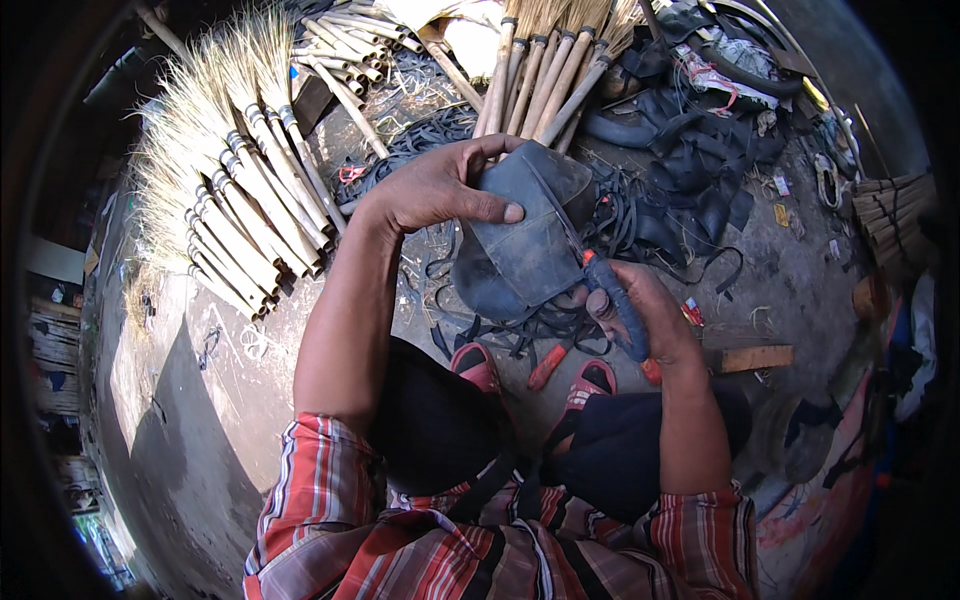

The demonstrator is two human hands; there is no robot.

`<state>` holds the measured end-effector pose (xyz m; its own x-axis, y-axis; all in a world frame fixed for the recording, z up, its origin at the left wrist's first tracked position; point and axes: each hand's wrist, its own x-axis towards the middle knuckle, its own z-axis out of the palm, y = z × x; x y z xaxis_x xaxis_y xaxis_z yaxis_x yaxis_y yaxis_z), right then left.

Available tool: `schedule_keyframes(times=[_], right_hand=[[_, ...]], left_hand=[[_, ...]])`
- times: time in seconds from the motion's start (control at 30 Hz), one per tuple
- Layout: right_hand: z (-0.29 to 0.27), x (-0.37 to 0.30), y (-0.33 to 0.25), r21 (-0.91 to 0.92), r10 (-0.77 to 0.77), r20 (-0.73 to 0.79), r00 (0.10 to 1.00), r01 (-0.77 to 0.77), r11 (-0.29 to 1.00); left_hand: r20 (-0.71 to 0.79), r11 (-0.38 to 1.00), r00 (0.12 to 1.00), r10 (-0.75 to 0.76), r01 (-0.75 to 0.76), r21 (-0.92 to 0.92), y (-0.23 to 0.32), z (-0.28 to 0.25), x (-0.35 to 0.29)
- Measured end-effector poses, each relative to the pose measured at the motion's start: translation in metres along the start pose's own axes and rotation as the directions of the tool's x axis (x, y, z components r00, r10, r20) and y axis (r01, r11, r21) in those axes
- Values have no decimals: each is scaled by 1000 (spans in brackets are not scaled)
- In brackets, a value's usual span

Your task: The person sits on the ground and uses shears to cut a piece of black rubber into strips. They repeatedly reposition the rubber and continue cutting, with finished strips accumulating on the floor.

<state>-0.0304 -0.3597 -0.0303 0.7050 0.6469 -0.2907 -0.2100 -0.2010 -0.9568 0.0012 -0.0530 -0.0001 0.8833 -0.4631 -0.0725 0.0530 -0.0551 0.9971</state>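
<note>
One tool [627, 310] in right grip [657, 308], left [437, 187] pinching rubber [520, 245]

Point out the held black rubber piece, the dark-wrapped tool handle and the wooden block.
Black rubber piece [518, 245], head view: middle of its broad face.
Dark-wrapped tool handle [626, 310], head view: middle of its curve.
Wooden block [758, 358], head view: its lit side.

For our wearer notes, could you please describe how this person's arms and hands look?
The left hand and right hand wear no gloves, and no watch is visible. The forearms are bare; the plaid sleeves are red, white and dark.
</note>
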Motion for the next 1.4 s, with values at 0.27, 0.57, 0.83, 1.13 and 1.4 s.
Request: schedule_keyframes(times=[0.27, 0.57, 0.83, 1.13, 1.4], right_hand=[[12, 3, -3, 215, -86, -31, 996, 91, 972], [14, 6, 4, -107, -315, -57, 948, 307, 946], [1, 6, 9, -156, -144, -73, 987, 131, 979], [1, 25, 29, -79, -451, -366, 814, 456, 887], [21, 38, 23, 0, -342, -346, 874, 364, 931]], left_hand=[[93, 995, 996, 5, 5, -103, 1, 8, 2], [123, 995, 992, -9, 21, -100, 3, 12, 4], [177, 996, 983, -49, 61, -63, -4, 19, 8], [-217, 872, 976, -23, -87, -482, -2, 19, 17], [-318, 770, 946, -55, -163, -617, -5, 17, 22]])
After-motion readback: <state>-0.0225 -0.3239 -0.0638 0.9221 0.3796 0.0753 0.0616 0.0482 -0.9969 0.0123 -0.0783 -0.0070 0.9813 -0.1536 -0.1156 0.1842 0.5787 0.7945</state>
